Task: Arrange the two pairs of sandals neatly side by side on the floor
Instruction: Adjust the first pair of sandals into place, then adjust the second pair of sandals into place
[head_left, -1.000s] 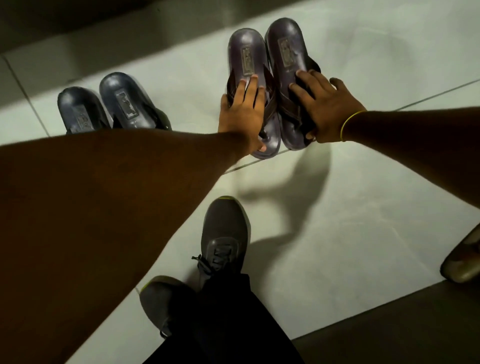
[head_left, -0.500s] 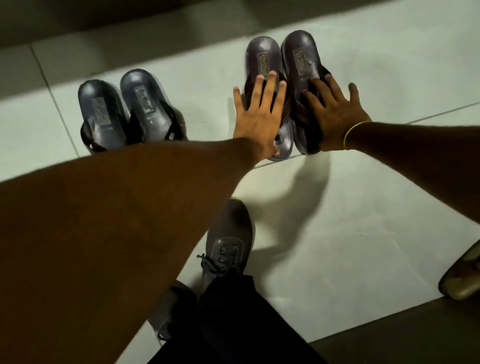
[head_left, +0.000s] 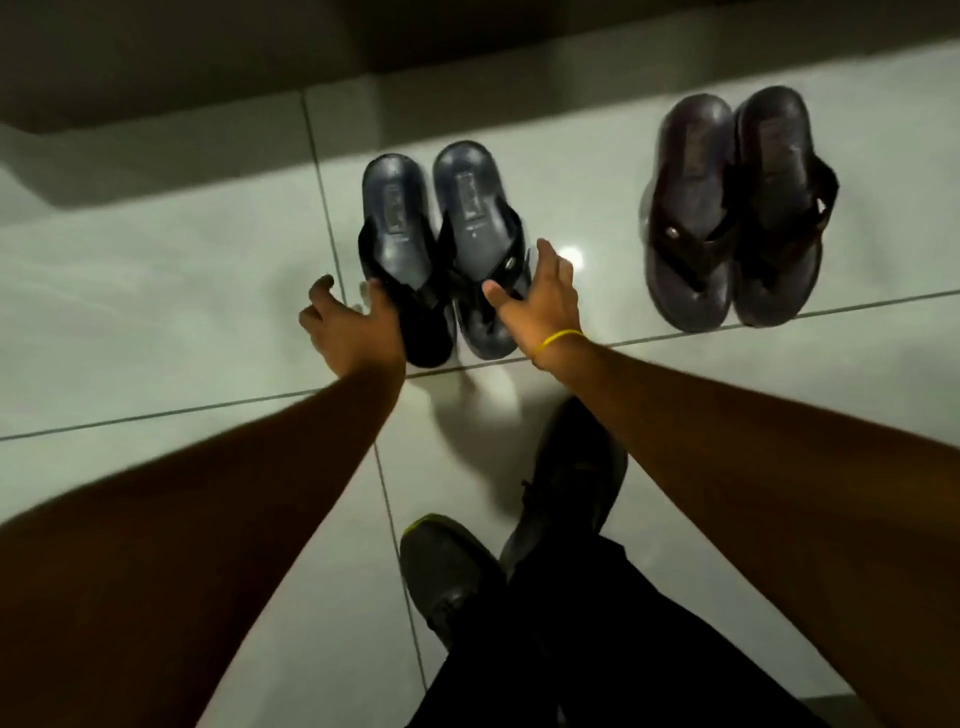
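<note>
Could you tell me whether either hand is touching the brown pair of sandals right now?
No, both the left hand and right hand are at the blue pair, while the brown pair sits apart, untouched.

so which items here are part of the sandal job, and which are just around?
Job:
- blue-grey sandal pair, left hand and right hand at its near end
- brown sandal pair, set together on the floor tiles

Just around:
- the person's own dark sneakers
- yellow wristband

The floor is pale grey-green tile with thin dark lines, one pair of sandals is dark blue, the other pair is dark brown, and a yellow band circles one wrist.
</note>
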